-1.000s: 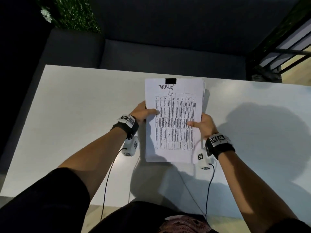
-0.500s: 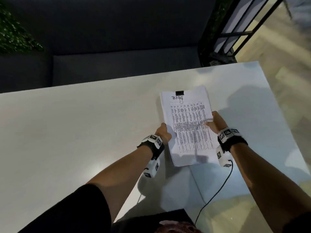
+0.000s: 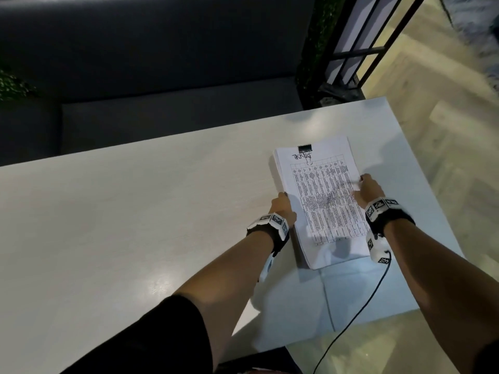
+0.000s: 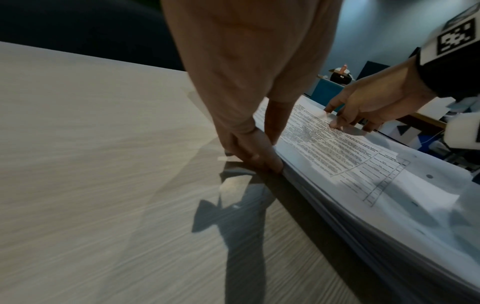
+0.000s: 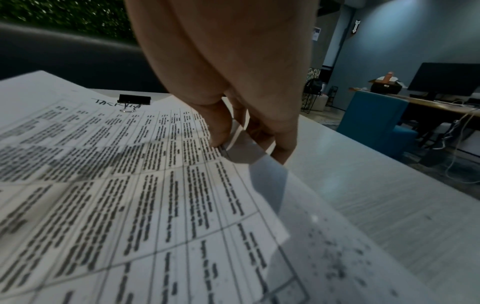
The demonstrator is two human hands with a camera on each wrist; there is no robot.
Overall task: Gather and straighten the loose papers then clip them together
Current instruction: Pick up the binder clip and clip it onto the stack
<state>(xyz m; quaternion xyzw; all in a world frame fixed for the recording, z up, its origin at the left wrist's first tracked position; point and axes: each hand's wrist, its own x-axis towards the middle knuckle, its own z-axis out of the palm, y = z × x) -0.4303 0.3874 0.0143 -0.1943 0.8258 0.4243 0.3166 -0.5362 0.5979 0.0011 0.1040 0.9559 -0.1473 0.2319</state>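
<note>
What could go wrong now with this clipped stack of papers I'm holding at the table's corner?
The paper stack lies near the table corner, so a push could slide it off. A single binder clip holds the top edge; the lower sheets, fanned along the left hand side, could splay.

left hand (image 3: 283, 209), right hand (image 3: 367, 190), both gripping

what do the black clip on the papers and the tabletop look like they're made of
Black binder clip: probably painted metal, with a silvery wire loop handle folded down onto the top page. Pale tabletop: looks like wood-grain laminate, going by the fine streaks in the left wrist view and the soft glare; real wood can't be ruled out.
</note>
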